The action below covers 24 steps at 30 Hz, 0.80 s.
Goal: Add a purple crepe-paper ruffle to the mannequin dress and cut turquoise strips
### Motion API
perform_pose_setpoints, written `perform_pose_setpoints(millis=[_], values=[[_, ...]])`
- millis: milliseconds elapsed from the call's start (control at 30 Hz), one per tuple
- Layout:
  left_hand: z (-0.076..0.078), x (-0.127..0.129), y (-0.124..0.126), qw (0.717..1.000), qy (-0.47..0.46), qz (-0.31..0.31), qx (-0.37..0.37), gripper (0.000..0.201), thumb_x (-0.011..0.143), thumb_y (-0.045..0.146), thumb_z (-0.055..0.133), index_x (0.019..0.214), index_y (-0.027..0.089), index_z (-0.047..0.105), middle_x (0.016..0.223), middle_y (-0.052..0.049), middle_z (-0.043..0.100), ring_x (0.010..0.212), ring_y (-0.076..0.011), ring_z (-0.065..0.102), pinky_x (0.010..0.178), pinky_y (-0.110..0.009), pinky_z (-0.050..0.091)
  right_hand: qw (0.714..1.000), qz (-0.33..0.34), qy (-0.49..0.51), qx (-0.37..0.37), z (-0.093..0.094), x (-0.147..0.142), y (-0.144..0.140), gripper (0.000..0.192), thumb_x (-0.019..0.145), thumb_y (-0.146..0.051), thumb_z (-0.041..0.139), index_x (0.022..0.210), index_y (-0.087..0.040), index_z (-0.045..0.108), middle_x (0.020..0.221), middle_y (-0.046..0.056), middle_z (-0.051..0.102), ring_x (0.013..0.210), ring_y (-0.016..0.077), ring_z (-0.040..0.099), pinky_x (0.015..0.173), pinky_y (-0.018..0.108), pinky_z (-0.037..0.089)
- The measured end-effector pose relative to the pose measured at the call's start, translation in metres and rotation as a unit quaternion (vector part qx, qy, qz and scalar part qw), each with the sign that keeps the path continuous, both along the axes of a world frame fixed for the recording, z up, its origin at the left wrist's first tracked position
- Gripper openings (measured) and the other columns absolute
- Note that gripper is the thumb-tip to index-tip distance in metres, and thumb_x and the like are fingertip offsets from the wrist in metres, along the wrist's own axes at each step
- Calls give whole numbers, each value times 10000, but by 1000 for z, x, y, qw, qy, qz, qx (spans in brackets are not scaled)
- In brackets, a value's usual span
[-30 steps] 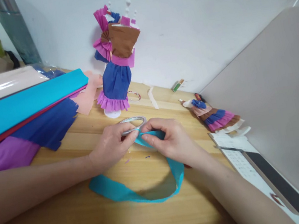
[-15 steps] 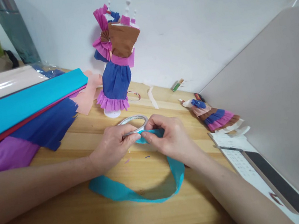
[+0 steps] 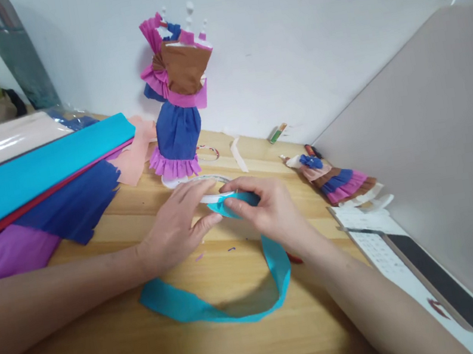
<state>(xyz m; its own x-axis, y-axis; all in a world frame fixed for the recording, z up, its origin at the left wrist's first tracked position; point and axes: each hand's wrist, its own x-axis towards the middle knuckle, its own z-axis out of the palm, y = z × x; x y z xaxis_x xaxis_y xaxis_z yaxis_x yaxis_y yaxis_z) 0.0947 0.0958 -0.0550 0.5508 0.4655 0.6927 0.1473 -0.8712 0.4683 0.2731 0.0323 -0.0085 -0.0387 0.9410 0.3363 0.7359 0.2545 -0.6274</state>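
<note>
A white roll of tape [image 3: 212, 198] is partly hidden behind my hands at the middle of the table. My right hand [image 3: 263, 202] pinches one end of a blue crepe paper strip [image 3: 235, 204] against the roll's near side. From there the strip curves down and left across the table in a loose loop. Over the roll's left side lie the fingers of my left hand [image 3: 180, 219], stretched out, with its thumb apart and below the strip's end.
Behind the hands stands a figure in a paper dress [image 3: 178, 129]. Another paper-dressed doll [image 3: 336, 175] lies at right, beside a white board [image 3: 377, 256]. Folded crepe paper [image 3: 35, 168] and a bottle [image 3: 19, 56] are at left. Something red [image 3: 294, 258] shows under my right wrist.
My left thumb has come away from the blue strip's end and the left fingers have straightened over the roll. The right hand keeps its pinch. The view has shifted slightly.
</note>
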Motion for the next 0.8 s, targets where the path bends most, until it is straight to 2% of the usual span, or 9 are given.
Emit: perform_pose_setpoints(millis=[67, 100, 167, 233, 300, 367, 567, 700, 800], values=[[4, -2, -2, 997, -57, 36, 28, 335, 938, 338, 537, 1231, 176, 514, 1273, -135, 602, 1197, -248, 548, 962, -414, 473, 999, -27, 27, -5, 0, 1, 2, 141, 780, -220, 593, 822, -166, 716, 696, 10, 690, 593, 135, 566, 572, 248, 413], [7, -3, -4, 996, -71, 52, 8, 271, 926, 333, 546, 1149, 179, 545, 1184, -115, 632, 1110, -232, 582, 906, -390, 494, 998, -41, 40, -5, 0, 2, 2, 140, 774, -230, 599, 809, -162, 716, 672, 5, 675, 577, 129, 545, 557, 245, 399], [14, -3, -7, 990, -56, 68, -111, 156, 904, 333, 543, 904, 181, 577, 885, -44, 646, 827, -172, 602, 722, -314, 502, 996, -58, 69, 1, -1, 3, 4, 152, 766, -251, 607, 810, -156, 718, 676, 7, 672, 584, 128, 535, 557, 246, 391], [21, -2, -10, 961, -13, 49, -271, 275, 886, 398, 529, 718, 180, 544, 636, 15, 544, 589, -118, 512, 539, -253, 429, 993, -63, 100, 3, -2, 3, 4, 164, 760, -277, 616, 810, -156, 716, 696, 13, 676, 604, 133, 545, 566, 249, 399], [25, 1, -11, 918, 22, 9, -395, 371, 859, 480, 522, 653, 173, 544, 538, 32, 491, 490, -98, 463, 449, -222, 368, 991, -58, 124, -5, -4, 1, 4, 172, 757, -297, 621, 809, -158, 709, 706, 16, 675, 617, 137, 553, 573, 252, 410], [25, 3, -10, 887, 31, -24, -460, 377, 830, 491, 542, 653, 160, 577, 517, 28, 511, 454, -87, 462, 423, -205, 361, 990, -45, 136, -16, -5, -2, 3, 168, 755, -301, 621, 803, -161, 701, 704, 14, 669, 619, 135, 552, 574, 252, 414], [19, 5, -12, 854, -6, -42, -519, 245, 802, 335, 580, 666, 135, 619, 499, 17, 554, 451, -72, 501, 445, -173, 393, 979, -28, 197, -48, -8, -6, 2, 167, 732, -318, 640, 788, -166, 680, 640, -12, 597, 568, 111, 486, 537, 240, 380], [14, 4, -13, 845, -27, -86, -528, 255, 807, 355, 592, 683, 135, 625, 531, 12, 573, 483, -76, 529, 456, -170, 418, 942, -34, 319, -101, -7, -4, 5, 249, 644, -388, 734, 751, -178, 653, 574, -41, 552, 519, 100, 471, 515, 233, 381], [12, 6, -13, 828, 4, -100, -551, 268, 811, 363, 576, 668, 139, 611, 529, 18, 566, 466, -77, 523, 444, -176, 423, 918, -29, 372, -138, -5, -5, 6, 296, 595, -407, 774, 732, -177, 649, 555, -43, 550, 505, 99, 481, 515, 236, 384]])
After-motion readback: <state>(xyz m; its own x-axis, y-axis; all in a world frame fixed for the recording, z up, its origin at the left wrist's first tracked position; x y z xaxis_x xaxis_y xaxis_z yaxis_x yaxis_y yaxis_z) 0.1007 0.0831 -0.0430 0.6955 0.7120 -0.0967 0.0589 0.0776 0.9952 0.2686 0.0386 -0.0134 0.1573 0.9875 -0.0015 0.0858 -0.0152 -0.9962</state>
